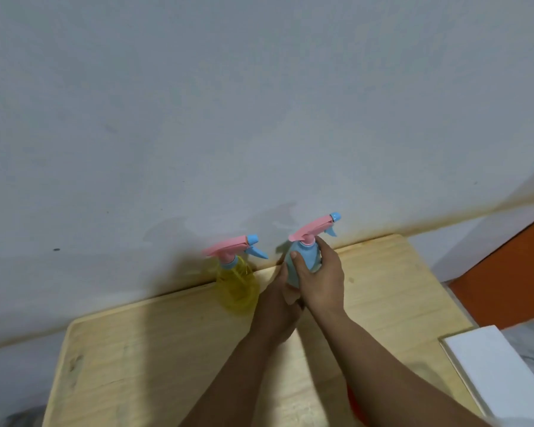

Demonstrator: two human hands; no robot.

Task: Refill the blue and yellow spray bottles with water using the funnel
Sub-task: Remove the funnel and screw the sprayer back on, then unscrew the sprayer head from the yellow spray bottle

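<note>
My hands, left hand [279, 298] and right hand [319, 274], are both gripping the blue spray bottle [301, 257] above the worktop [167, 334]. I'm worrying that twisting off its trigger head could jolt the yellow spray bottle [238, 283] just beside it. No funnel is showing.

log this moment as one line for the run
both hands: left hand and right hand grip blue bottle | yellow bottle: standing, untouched | sprayers: on

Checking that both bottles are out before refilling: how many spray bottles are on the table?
2. The yellow spray bottle stands by the wall at the table's far edge; the blue spray bottle is just right of it, held by both hands. More could sit outside the view.
</note>
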